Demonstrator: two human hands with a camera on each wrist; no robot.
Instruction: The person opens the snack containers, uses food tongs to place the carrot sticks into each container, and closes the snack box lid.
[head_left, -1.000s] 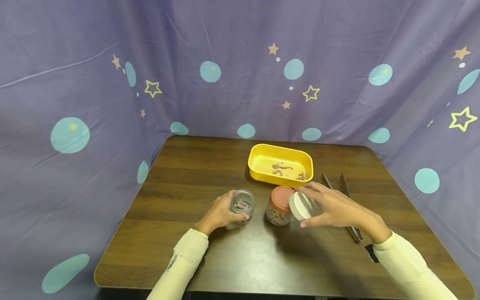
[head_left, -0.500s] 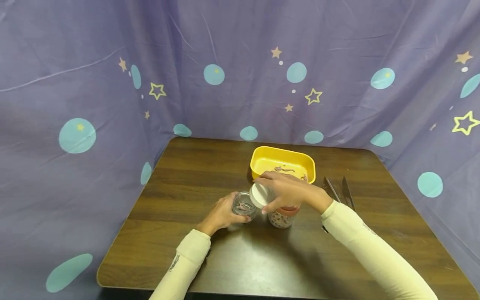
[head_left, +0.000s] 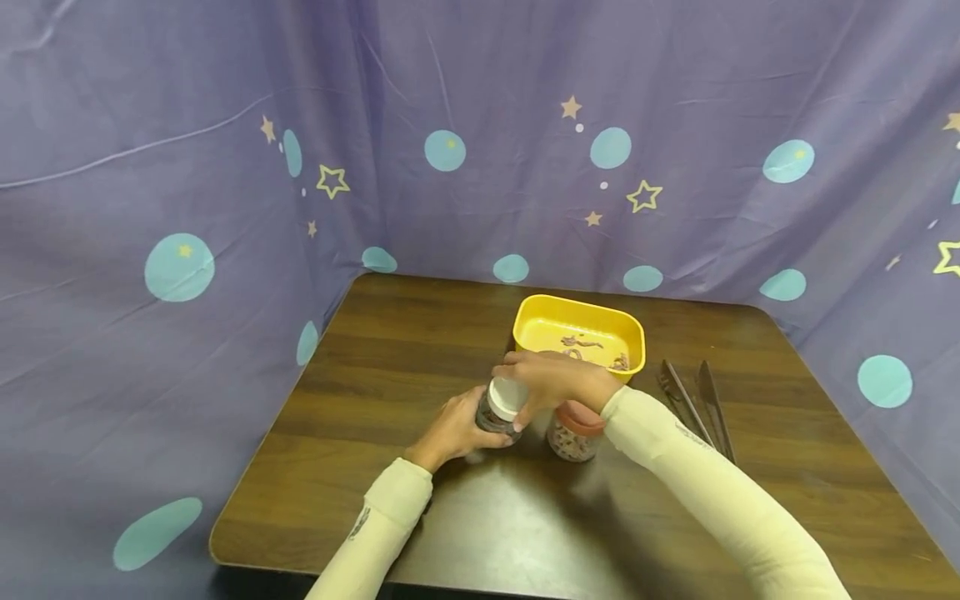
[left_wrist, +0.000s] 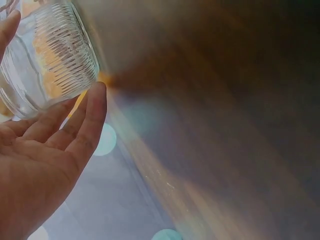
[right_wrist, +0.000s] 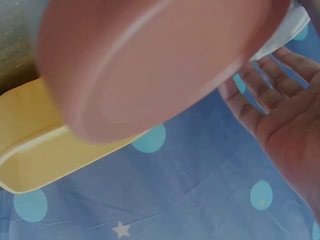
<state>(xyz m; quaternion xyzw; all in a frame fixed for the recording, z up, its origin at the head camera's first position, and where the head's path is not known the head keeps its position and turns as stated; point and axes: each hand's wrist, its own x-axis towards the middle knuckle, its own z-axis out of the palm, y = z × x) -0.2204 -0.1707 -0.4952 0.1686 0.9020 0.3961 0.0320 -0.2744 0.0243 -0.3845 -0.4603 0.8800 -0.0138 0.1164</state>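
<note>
My left hand (head_left: 459, 425) grips a clear glass jar (left_wrist: 55, 55) with ribbed sides, fingers on one side and thumb on the other. Over the jar's mouth my right hand (head_left: 536, 382) holds a white lid (head_left: 507, 397) by its edge. The lid overlaps the rim in the head view and hides what lies inside. Just right of the jar stands a second jar (head_left: 572, 442) with a salmon-coloured lid (right_wrist: 165, 70), partly covered by my right wrist. Small pinkish-brown pieces show through its wall.
Behind the jars sits a yellow tray (head_left: 637, 333) with a few pinkish-brown scraps. To the right lie tongs (head_left: 688, 404) and a dark knife (head_left: 717, 412) on the wooden table (head_left: 405, 333). A purple curtain (head_left: 480, 208) rises behind the table.
My right hand has carried the white lid leftward from beside the salmon-lidded jar to the glass jar's mouth. My left hand keeps its grip on the jar.
</note>
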